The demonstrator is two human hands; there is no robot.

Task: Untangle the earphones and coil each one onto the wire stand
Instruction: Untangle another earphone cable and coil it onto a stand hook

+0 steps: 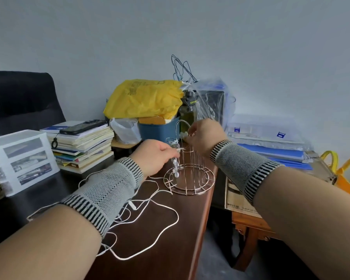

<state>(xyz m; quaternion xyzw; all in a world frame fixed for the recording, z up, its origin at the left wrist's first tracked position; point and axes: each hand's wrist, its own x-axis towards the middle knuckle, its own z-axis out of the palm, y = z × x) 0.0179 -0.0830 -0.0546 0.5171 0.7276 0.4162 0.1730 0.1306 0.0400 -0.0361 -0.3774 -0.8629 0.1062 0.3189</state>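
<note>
Head view: a dark brown bench (166,235) carries the work, with a black chair (22,98) at the far left. Behind lie a yellow plastic bag (146,98) on a blue bin (160,130), a stack of books (85,146) with a phone (83,127) on top, and a white drawer unit (22,158). Near the bench's right edge stands the wire stand (190,174), upright on its ring base. White earphone cable (150,219) sprawls in loose loops over the bench in front of the stand, passing under the left forearm, and runs up to the stand's left side, where earbuds (176,170) hang. The left hand (156,156) has its fingers curled, pinching cable at the stand's top. The right hand (206,136) is curled over the stand's top, fingertips pinching a white piece of the earphones.
</note>
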